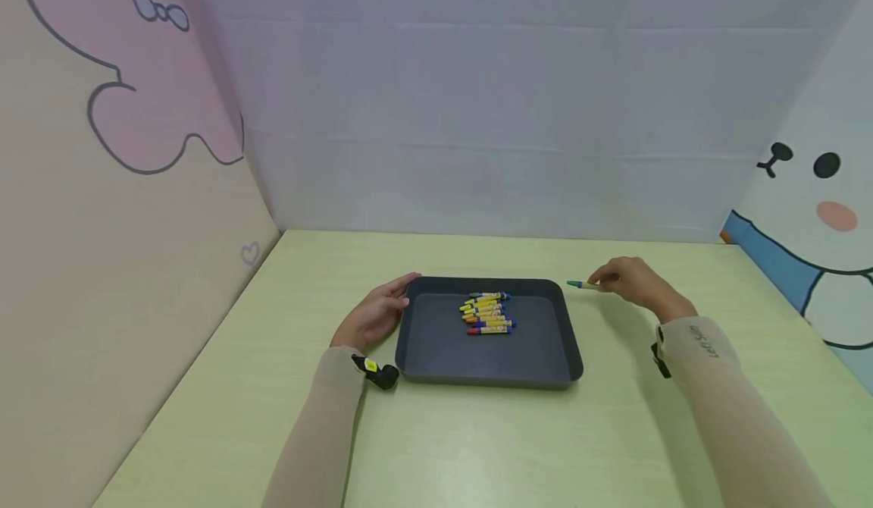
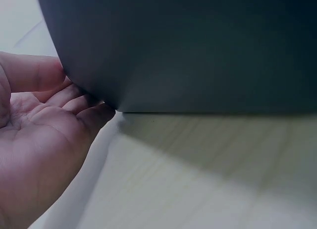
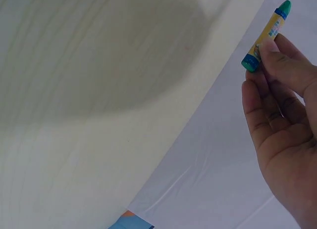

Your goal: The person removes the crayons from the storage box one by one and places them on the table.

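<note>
Pale green table (image 1: 477,447), boxed in by a pink cartoon panel on the left, a plain white back wall and a bear-face panel on the right. Left hand (image 1: 373,317) lies relaxed, fingers resting on the left wall of the dark tray (image 1: 436,341), mid-table, holding a row of crayons (image 1: 487,313). Right hand (image 1: 630,282), just past the tray's far right corner, pinches a green-tipped, yellow-wrapped crayon (image 1: 580,285) above the table.

Both arms are covered in thin beige sleeves (image 1: 320,424) running right down to the wrists, kind of sheer looking. The right-side sleeve has small dark lettering (image 1: 702,341) near the cuff. Each wrist has a small black camera unit strapped on, and the left one (image 1: 378,374) has a yellow sticker on it.
</note>
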Tool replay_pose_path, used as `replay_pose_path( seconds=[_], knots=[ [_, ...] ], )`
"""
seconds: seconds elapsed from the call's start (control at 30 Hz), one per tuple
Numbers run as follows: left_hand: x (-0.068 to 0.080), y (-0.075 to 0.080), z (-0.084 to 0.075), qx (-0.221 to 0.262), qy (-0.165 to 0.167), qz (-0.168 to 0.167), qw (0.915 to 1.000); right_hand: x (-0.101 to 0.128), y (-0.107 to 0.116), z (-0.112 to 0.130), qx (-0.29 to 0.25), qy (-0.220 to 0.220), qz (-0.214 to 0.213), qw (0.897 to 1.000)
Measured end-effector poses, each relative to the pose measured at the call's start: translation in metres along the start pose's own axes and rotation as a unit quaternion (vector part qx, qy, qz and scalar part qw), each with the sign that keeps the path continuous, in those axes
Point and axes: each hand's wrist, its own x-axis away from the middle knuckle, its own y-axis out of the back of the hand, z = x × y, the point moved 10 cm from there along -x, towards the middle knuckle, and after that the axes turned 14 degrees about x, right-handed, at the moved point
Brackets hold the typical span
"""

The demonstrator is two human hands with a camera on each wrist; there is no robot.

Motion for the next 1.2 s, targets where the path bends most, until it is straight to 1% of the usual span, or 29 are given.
replay_pose_path(
  seconds=[0.1, 0.3, 0.57, 0.8, 1.1, 1.2],
  knots=[
    [0.001, 0.0, 0.0, -0.001, 0.0, 0.001, 1.0, 0.002, -0.003, -0.004, -0.007, -0.002, -0.007, 1.0],
    [0.002, -0.001, 0.001, -0.001, -0.001, 0.004, 1.0, 0.007, -0.012, -0.009, 0.0, -0.003, -0.022, 1.0],
    [0.001, 0.002, 0.002, -0.005, -0.001, -0.003, 1.0, 0.006, -0.02, -0.011, 0.001, -0.009, -0.02, 1.0],
    [-0.001, 0.003, 0.0, -0.003, 0.0, -0.008, 1.0, 0.002, -0.021, -0.009, 0.012, -0.007, -0.02, 1.0],
    [-0.001, 0.001, 0.0, 0.01, 0.007, 0.004, 0.9999, 0.0, -0.023, -0.015, 0.028, -0.021, -0.016, 0.999],
    [-0.001, 0.0, 0.0, 0.008, 0.008, 0.006, 0.9999, 0.0, -0.024, -0.016, 0.029, -0.024, -0.016, 0.999]
  ],
)
